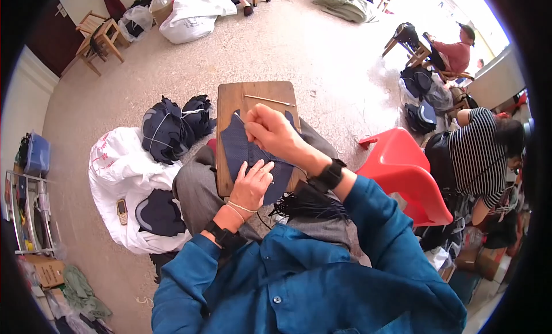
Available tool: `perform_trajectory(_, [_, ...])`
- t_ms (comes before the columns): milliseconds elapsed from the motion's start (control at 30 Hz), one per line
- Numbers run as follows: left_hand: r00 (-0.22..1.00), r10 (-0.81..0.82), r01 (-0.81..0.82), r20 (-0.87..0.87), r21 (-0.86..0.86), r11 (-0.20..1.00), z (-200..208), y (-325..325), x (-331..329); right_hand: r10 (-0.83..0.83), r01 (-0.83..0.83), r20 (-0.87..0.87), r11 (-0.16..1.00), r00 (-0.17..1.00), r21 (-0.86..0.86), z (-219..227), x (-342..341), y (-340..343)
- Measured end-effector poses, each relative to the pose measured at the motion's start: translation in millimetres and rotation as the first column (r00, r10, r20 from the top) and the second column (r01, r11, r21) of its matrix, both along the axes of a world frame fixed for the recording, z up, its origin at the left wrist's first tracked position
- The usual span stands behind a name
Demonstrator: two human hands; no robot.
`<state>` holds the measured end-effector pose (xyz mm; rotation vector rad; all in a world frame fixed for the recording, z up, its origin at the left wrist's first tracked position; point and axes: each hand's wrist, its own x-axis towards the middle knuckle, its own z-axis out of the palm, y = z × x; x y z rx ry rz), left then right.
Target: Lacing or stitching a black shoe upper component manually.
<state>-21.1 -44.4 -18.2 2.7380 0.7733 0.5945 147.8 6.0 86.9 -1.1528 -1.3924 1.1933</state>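
Note:
A dark blue fabric piece [234,147] lies on a small wooden board [227,95] between my knees. My left hand [251,184] rests flat on its lower part, fingers stretched out. Over the upper part, my right hand [269,127] is closed in a pinch. From its left side sticks out a thin pale tool [238,117]; most of it is hidden in the fist, so its kind is unclear. A slim metal rod with a pale shaft [269,100] lies across the board's far end. Dark cords or strips [313,204] are bunched on my lap, below my right forearm.
To the left, tied bundles of dark fabric [164,130] sit by a white sack [118,161] carrying a phone [122,212] and more pieces [160,213]. A red plastic chair [402,167] stands at right, near a person in stripes [474,153]. Another person [454,52] sits farther back.

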Motion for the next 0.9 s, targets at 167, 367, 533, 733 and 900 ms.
perform_trajectory(167, [0.936,0.128,-0.038,0.328,-0.265,0.963,23,3,-7,-0.104,0.102,-0.015,0.992,0.994,-0.080,-42,24,-15])
perform_trajectory(367, [0.643,0.717,0.114,0.267,-0.960,0.256,56,-38,-38,-0.120,0.106,0.295,0.992,0.948,0.062,-96,40,-46])
perform_trajectory(533, [0.532,0.826,0.556,0.185,-0.812,-0.176,85,-54,-39,-0.048,0.063,0.152,0.993,0.987,-0.098,-100,41,-43])
perform_trajectory(733, [0.326,0.761,0.215,0.562,-0.827,0.519,101,52,-46,-0.181,0.143,-0.126,0.953,0.975,-0.265,-91,48,-49])
perform_trajectory(900, [0.606,0.721,0.020,0.337,-0.912,0.409,52,52,-48,-0.325,0.203,-0.328,0.912,0.887,-0.357,-89,42,-52])
